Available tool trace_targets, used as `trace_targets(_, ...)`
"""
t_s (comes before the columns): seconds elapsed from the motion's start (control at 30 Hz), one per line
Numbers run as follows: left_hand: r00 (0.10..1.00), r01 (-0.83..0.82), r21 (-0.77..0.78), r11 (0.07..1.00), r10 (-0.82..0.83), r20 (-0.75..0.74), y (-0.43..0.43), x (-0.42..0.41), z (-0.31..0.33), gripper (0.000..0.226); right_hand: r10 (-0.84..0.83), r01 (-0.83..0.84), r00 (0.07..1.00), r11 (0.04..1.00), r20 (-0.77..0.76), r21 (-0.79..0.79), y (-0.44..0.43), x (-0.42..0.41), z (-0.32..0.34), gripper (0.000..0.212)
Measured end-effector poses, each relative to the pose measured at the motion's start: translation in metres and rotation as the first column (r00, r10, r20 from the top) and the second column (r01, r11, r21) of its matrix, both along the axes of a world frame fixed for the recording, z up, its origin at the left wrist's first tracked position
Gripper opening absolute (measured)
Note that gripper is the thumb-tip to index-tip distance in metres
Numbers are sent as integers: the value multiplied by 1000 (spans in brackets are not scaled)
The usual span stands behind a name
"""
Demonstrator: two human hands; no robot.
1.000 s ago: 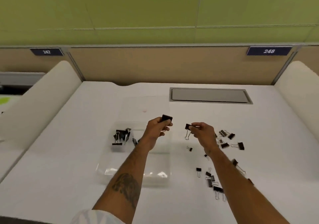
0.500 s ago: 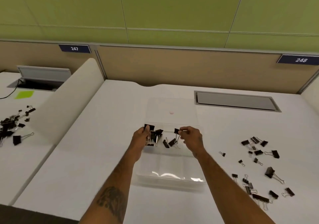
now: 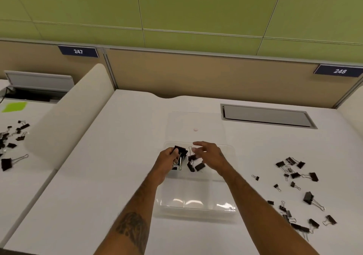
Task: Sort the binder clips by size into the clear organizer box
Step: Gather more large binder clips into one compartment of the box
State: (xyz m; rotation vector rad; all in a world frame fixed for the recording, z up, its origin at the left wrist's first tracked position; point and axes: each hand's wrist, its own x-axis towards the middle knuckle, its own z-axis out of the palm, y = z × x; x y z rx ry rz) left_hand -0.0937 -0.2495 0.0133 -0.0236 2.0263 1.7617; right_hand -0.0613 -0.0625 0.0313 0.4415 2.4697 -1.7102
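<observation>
A clear organizer box (image 3: 198, 205) lies open on the white desk, its lid (image 3: 195, 121) folded back behind it. My left hand (image 3: 168, 161) hovers over the box's far-left compartment, shut on a large black binder clip (image 3: 180, 150). My right hand (image 3: 209, 155) is over the far-middle compartment with fingers spread and nothing in them. A medium clip (image 3: 191, 157) sits just under its fingertips, with more black clips (image 3: 197, 166) lying in that compartment. Loose clips of mixed sizes (image 3: 294, 178) are scattered on the desk to the right.
A grey cable hatch (image 3: 267, 116) is set into the desk at the back right. A padded white divider (image 3: 64, 117) borders the desk on the left. Beyond it, the neighbouring desk holds more binder clips (image 3: 11, 142). A tan partition wall runs along the back.
My right hand has opened and released its medium clip into the far-middle compartment. My left hand has stayed over the far-left compartment, still gripping the large clip.
</observation>
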Motion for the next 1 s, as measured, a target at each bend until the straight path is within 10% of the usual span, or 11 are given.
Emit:
trace_targets(0.27,952,214,-253,944,-260,-163,33,-4,-17,26,44,-46,998,998,40,53,14,-2,-7,13)
trace_targets(0.5,694,46,-827,561,-613,-377,35,4,-50,86,-103,98,994,979,19,176,37,2,-18,5)
trace_targets(1.0,711,131,-885,446,-665,-230,33,3,-64,105,-34,38,999,901,-19,432,49,7,-39,46)
